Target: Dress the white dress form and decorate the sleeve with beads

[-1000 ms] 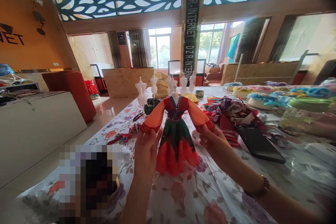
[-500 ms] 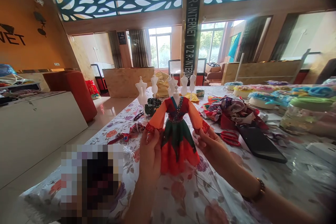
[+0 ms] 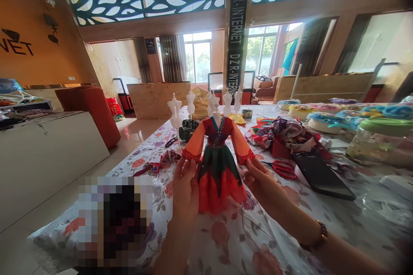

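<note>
A small doll dress (image 3: 219,159) stands upright before me on a white mini mannequin (image 3: 217,116), most of which it covers. Its bodice is dark red, its wide sleeves are sheer orange with red cuffs, and its skirt is green over red. My left hand (image 3: 186,184) pinches the lower edge of the left cuff. At the right cuff, my right hand (image 3: 260,178) has its thumb and fingers closed on the hem. Red-handled scissors (image 3: 284,169) lie just beyond my right hand.
Several bare white mannequins (image 3: 174,111) stand behind the dress near a dark woven basket (image 3: 188,129). To the right are a heap of fabric scraps (image 3: 287,133), a black phone (image 3: 324,176) and a green-lidded jar (image 3: 380,139). A blurred patch covers something at lower left.
Both sleeves hang closer to the skirt, the right cuff having moved inward and down. My hands keep to the cuffs and have barely moved. The view has shifted slightly.
</note>
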Tool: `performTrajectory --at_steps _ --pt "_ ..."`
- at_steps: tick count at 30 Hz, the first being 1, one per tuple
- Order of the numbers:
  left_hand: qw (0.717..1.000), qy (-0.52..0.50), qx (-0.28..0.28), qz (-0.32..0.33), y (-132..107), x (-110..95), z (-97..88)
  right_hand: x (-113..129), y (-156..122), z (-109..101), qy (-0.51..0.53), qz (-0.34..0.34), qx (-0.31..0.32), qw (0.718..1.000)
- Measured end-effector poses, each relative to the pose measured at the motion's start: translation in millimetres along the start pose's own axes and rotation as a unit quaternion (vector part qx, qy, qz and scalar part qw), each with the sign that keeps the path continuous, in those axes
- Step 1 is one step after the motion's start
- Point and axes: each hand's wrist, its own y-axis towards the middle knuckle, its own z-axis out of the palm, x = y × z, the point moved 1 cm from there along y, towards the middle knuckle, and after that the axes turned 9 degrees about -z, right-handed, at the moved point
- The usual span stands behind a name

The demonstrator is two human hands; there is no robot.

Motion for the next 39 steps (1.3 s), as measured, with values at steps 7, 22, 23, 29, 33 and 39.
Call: performTrajectory --at_steps 7,22,23,29,33,39 --pt "0.988 0.119 -0.062 0.073 -9.7 10.1 -22.9 11.4 2.5 -5.3 -0.058 -0.093 -0.081 0.991" --pt "0.808 0.407 0.012 0.425 -49.4 27.3 -35.6 86.4 49.2 97.6 -0.424 -0.323 0.18 0.826" --pt "0.794 0.414 0.023 0.445 -50.6 27.5 -35.6 86.2 53.1 101.8 -0.435 -0.309 0.193 0.824" --pt "0.746 0.447 0.064 0.489 -58.0 27.4 -33.2 85.6 58.5 122.3 -0.455 -0.285 0.201 0.819" --pt "0.736 0.463 0.086 0.486 -59.2 29.3 -34.4 87.1 63.7 129.0 -0.481 -0.296 0.199 0.801" --pt "0.725 0.48 0.121 0.479 -59.8 32.2 -37.5 110.1 74.9 143.9 -0.533 -0.325 0.106 0.774"
